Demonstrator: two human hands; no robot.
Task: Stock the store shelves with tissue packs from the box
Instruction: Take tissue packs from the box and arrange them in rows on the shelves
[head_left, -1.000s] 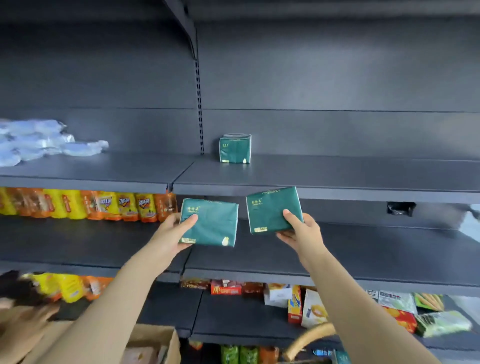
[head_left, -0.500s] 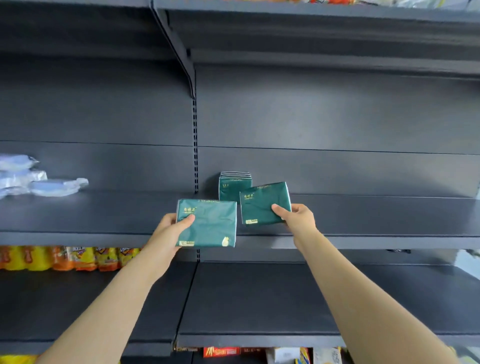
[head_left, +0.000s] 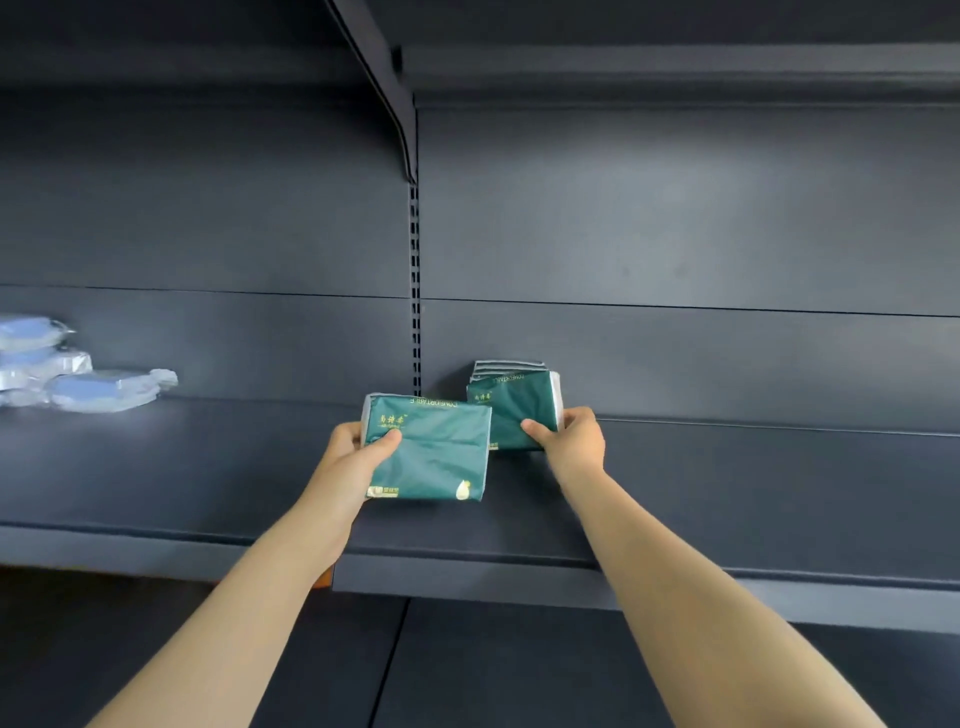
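Green tissue packs fill both grips. The left grip (head_left: 358, 457) holds the left pack (head_left: 436, 457) by its left edge, with the thumb on the front and the fingers curled behind. This pack stands upright over the front part of the dark grey shelf (head_left: 727, 493); I cannot tell if it touches the shelf. The right grip (head_left: 574, 447) holds the right pack (head_left: 511, 415) by its right side, thumb on the front. That pack is upright and pressed against the row of packs (head_left: 506, 366) standing at the back of the shelf. Far to the left on the same shelf lie some blue and white bags (head_left: 98, 389).
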